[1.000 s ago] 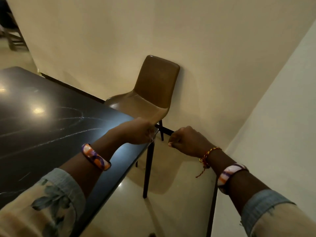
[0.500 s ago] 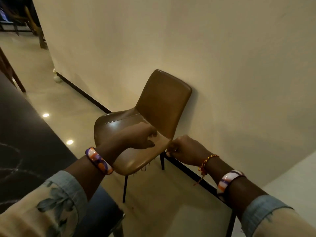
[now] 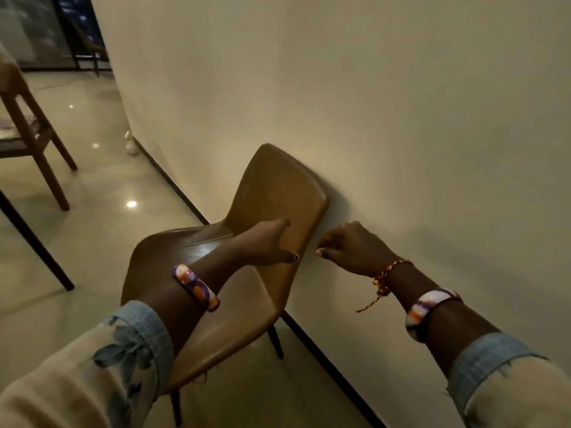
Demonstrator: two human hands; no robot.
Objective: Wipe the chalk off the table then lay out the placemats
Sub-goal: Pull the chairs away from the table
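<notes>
Nearest my camera, two cream floral sleeves with pale blue denim cuffs [image 3: 145, 332] frame the shot. My left hand [image 3: 265, 245] hangs loosely spread, grasping nothing, in front of the tan leather chair with thin dark legs [image 3: 247, 307], whose back stands close against the plain cream wall [image 3: 370, 103]; I cannot tell whether the hand touches it. My right hand [image 3: 352, 245] is clenched in a fist beside the chair's back edge, and I cannot tell whether it grips anything. Farther left, a dark slanted metal leg [image 3: 34, 242] crosses the glossy beige tiled floor [image 3: 92, 186]. Beyond it stands a brown wooden chair [image 3: 37, 140]. Neither chalk-marked tabletop nor placemats appear.
</notes>
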